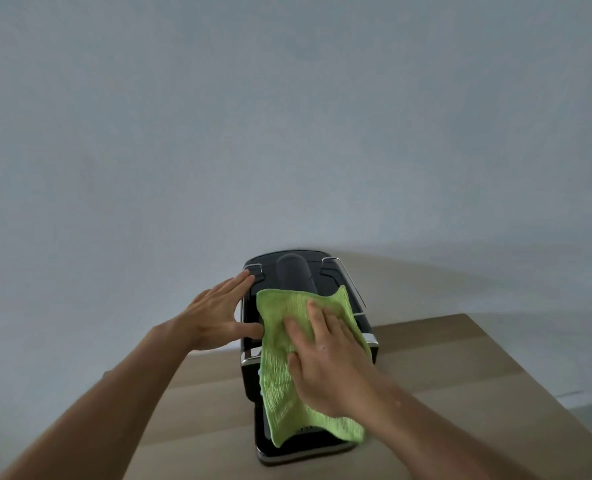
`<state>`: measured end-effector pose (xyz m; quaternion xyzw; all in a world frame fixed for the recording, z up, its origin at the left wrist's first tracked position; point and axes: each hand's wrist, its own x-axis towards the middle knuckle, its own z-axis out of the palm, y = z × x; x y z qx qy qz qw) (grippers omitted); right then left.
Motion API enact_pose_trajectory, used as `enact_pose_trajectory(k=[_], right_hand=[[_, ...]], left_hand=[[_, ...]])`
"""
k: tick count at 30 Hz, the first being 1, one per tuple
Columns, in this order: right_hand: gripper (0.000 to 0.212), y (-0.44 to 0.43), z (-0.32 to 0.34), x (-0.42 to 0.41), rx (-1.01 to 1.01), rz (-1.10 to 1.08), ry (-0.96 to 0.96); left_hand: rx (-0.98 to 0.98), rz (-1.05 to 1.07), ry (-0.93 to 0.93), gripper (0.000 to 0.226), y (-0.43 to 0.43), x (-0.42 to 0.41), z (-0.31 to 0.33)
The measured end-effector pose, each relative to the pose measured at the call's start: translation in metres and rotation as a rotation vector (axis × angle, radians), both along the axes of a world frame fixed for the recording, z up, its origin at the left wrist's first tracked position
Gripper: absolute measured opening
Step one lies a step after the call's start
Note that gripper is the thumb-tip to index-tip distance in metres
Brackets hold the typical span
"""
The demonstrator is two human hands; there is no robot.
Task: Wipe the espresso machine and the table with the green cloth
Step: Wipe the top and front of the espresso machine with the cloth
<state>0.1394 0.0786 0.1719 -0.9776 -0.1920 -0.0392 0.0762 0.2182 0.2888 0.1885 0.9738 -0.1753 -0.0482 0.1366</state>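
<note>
The green cloth (280, 386) lies draped over the top of the black espresso machine (289, 271), low in the centre of the frame, and hangs down its front almost to the base. The right hand (325, 368) lies flat on the cloth with straight, slightly spread fingers. Its grip is not closed round anything; it only presses the cloth against the machine. The left hand (214, 313) rests on the machine's left side, its grip slack as well, fingers straight and the thumb reaching to the cloth's left edge.

Above the cloth the machine's dark rounded top part shows. A thin wire rail (348, 282) runs along its right side, just beside the cloth's upper right corner.

The machine stands on a light brown worktop (460, 375). A broad bare stretch lies to the right, up to an edge that slants toward the lower right of the frame. To the left the strip is narrower and the left forearm crosses it. A plain grey wall (287, 116) fills the upper frame.
</note>
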Motion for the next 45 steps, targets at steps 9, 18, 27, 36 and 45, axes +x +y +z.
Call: enact_pose_trajectory(k=[9,18,27,36,45], right_hand=[[0.056,0.012,0.017,0.077,0.012,-0.022,0.246],[0.058,0.006,0.019,0.059,-0.015,-0.005,0.236],[0.056,0.023,0.014,0.138,0.059,-0.056,0.251],[0.053,0.031,0.021,0.109,-0.153,0.352,0.082],[0.057,0.012,0.012,0.117,-0.012,-0.068,0.221]], left_hand=[[-0.032,-0.02,0.021,0.116,0.003,0.002,0.002],[0.008,-0.025,0.143,0.13,0.006,0.017,0.013],[-0.101,-0.108,0.181,0.121,0.018,0.033,0.006],[-0.162,-0.066,0.235,0.138,0.018,0.034,0.011],[-0.081,-0.017,0.268,0.142,0.014,0.035,0.021]])
